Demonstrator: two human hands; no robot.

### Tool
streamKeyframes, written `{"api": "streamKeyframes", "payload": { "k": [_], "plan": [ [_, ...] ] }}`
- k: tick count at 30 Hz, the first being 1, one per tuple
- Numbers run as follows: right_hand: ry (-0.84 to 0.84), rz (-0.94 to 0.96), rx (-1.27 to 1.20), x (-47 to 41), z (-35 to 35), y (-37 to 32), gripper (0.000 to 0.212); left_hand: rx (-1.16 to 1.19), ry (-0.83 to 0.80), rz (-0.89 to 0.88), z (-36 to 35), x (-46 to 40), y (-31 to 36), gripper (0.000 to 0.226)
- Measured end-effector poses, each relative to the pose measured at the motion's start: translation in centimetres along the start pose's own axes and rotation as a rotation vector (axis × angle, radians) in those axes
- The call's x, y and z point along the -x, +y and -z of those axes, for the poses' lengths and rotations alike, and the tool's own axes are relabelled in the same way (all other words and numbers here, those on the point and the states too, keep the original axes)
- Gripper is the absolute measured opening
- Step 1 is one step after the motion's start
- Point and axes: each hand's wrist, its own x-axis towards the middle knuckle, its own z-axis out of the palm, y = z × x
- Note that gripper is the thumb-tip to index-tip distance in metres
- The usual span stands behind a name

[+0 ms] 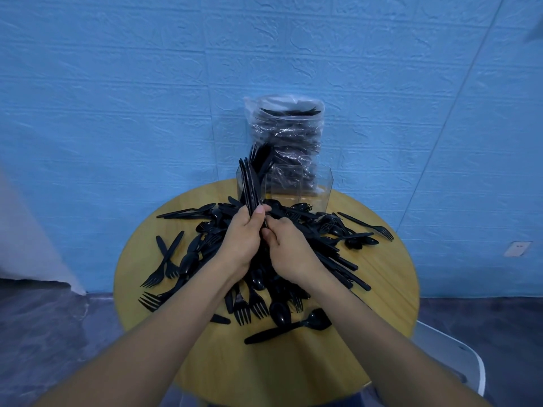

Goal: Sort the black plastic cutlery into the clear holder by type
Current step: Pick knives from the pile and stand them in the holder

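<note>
Cutlery bundle [249, 183] upright in left hand [241, 239], fingers wrapped round handles; long axis points up-frame at clear holder [296, 186] just beyond. Right hand [289, 248] pinches lower ends.

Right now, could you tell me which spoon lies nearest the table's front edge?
The lone spoon lying crosswise below the pile, bowl pointing right, apart from the rest.

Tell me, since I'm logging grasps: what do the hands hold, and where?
Both the left hand and right hand grip a bundle of knives at its lower end.
</note>
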Motion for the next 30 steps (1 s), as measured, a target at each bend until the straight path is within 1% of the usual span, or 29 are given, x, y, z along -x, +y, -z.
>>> {"api": "streamKeyframes", "payload": {
  "k": [3,5,6,7,9,11,12,14,15,16,17,20,22,24,27,28,30],
  "plan": [
    [-0.068,0.010,0.062,0.0,0.4,0.6,0.031,-0.030,0.004,0.016,0.2,-0.2,0.0,0.019],
    [0.013,-0.003,0.038,-0.2,1.3,1.1,0.037,-0.084,-0.017,0.025,0.5,-0.3,-0.2,0.020],
    [0.072,0.004,-0.015,-0.3,1.8,1.2,0.035,-0.118,-0.041,0.034,0.6,-0.3,-0.2,0.020],
    [0.117,0.016,-0.080,-0.5,2.3,1.2,0.032,-0.154,-0.077,0.039,0.7,-0.2,-0.2,0.022],
    [0.138,-0.014,-0.234,-1.0,3.0,1.0,0.030,-0.206,-0.177,0.031,0.5,0.2,-0.1,0.028],
    [0.126,-0.114,-0.427,-1.7,3.3,0.8,0.049,-0.249,-0.283,0.011,0.1,0.8,-0.1,0.027],
    [0.128,-0.135,-0.528,-2.0,3.2,0.7,0.053,-0.274,-0.334,0.002,-0.2,1.2,0.0,0.024],
    [0.160,-0.128,-0.720,-2.3,3.1,0.9,0.049,-0.325,-0.435,-0.010,-0.8,1.9,0.2,0.021],
    [0.182,-0.124,-0.822,-2.3,3.0,1.1,0.050,-0.350,-0.476,-0.019,-0.9,2.1,0.2,0.022],
    [0.198,-0.108,-0.918,-2.2,3.0,1.2,0.053,-0.370,-0.505,-0.029,-1.0,2.3,0.2,0.023],
    [0.208,-0.090,-0.977,-2.1,3.0,1.4,0.051,-0.386,-0.523,-0.038,-1.0,2.5,0.2,0.023],
    [0.272,-0.058,-0.979,-1.6,2.8,1.6,0.028,-0.419,-0.553,-0.043,-1.2,2.7,0.4,0.019],
    [0.332,-0.073,-0.976,-1.5,2.9,1.6,0.015,-0.372,-0.558,0.001,-1.5,2.9,0.5,0.014],
    [0.378,-0.094,-0.992,-1.6,3.0,1.8,0.015,-0.381,-0.526,0.022,-1.8,3.1,0.4,0.021],
    [0.448,-0.137,-1.023,-2.1,2.9,2.0,0.018,-0.656,-0.435,-0.102,-2.2,3.7,0.0,0.026],
    [0.463,-0.150,-1.021,-2.2,2.8,2.1,0.017,-0.707,-0.412,-0.137,-2.3,3.8,-0.2,0.026],
    [0.484,-0.163,-1.030,-2.5,2.4,2.2,0.011,-0.724,-0.393,-0.176,-2.4,3.9,-0.3,0.023]
  ]
}}
